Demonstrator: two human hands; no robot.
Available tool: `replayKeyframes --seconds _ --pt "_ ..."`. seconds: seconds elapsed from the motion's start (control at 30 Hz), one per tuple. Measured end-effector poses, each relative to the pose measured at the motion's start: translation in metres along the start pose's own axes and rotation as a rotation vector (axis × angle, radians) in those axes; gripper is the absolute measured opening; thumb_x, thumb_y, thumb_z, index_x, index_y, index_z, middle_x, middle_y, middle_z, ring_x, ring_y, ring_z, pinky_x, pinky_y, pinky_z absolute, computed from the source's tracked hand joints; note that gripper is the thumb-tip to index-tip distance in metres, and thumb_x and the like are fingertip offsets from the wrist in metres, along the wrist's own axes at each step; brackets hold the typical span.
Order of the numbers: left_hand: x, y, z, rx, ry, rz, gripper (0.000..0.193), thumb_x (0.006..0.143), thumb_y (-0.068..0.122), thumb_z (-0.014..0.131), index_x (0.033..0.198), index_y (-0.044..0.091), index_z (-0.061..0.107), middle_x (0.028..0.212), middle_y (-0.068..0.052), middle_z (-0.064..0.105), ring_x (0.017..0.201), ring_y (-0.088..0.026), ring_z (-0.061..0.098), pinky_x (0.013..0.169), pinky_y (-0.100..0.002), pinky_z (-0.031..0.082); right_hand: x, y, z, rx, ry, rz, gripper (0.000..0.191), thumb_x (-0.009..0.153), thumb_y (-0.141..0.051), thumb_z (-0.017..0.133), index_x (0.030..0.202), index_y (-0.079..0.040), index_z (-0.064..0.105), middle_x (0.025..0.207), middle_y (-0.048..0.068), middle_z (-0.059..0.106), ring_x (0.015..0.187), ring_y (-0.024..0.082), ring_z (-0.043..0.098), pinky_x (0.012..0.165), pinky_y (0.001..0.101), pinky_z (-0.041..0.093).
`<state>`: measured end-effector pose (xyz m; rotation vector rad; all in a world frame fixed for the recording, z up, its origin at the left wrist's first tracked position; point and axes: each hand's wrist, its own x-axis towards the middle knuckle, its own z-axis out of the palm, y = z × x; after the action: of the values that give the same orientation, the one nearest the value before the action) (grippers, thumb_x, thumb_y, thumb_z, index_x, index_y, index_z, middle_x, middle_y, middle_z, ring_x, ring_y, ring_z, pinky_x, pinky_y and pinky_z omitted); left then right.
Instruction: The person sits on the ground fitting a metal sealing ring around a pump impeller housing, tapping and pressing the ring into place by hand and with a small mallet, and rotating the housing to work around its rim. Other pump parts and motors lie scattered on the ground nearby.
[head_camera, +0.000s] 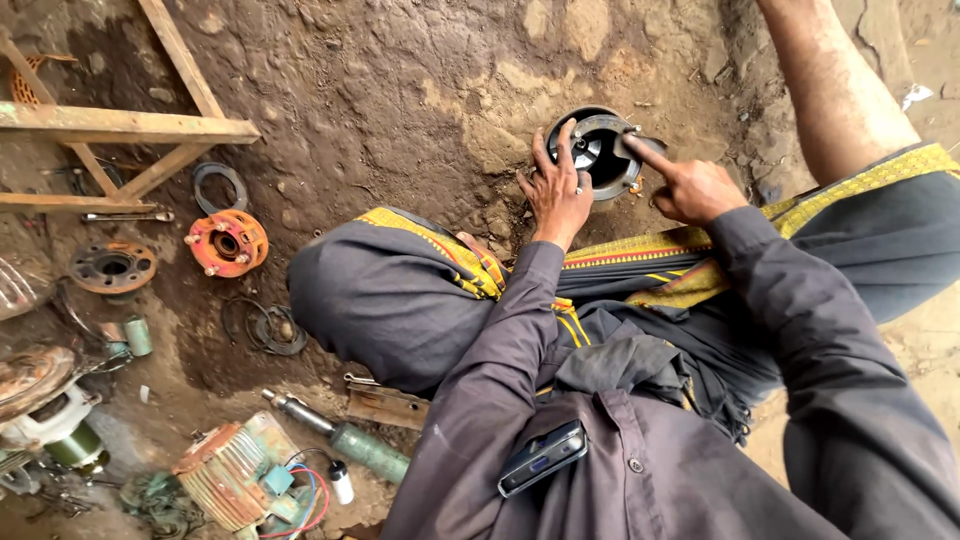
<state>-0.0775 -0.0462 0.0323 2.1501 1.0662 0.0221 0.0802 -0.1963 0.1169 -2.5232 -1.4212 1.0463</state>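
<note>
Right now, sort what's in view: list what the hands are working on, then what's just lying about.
In hand:
left hand
right hand
round black metal housing, touched by both hands

Lying about:
orange flange
rusty flange
rubber ring
finned motor
green shaft
wooden frame

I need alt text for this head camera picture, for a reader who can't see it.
Seen from above, a squatting person's left hand and right hand touch a round black metal housing on the dirt ground. An orange flange and a motor lie leftward.
</note>
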Motion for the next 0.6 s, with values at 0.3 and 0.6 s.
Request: replayKeyframes --seconds 0.3,0.6 --pt "-0.004 0.002 -0.003 0.009 -0.004 0.018 0.093 0.085 0.020 0.073 0.157 0.038 0.017 0.167 -0.021 0.010 0.134 -0.047 0.053 0.118 -0.079 0.008 -0.006 -0.006 0.004 0.031 0.052 0.012 0.099 0.082 -0.018 0.067 0.166 -0.045 0.021 0.072 0.028 0.067 0.071 0.048 0.067 0.071 0.0571 0.055" --pt "-0.003 0.006 -0.009 -0.008 -0.077 -0.057 0.087 0.091 0.020 0.068 0.158 0.041 0.017 0.171 -0.019 0.011 0.124 -0.043 0.062 0.124 -0.078 0.008 -0.009 -0.009 0.006 0.153 0.078 0.011 0.100 0.081 -0.018 0.067 0.166 -0.041 0.018 0.078 0.026 0.071 0.072 0.048 0.068 0.073 0.0571 0.055"
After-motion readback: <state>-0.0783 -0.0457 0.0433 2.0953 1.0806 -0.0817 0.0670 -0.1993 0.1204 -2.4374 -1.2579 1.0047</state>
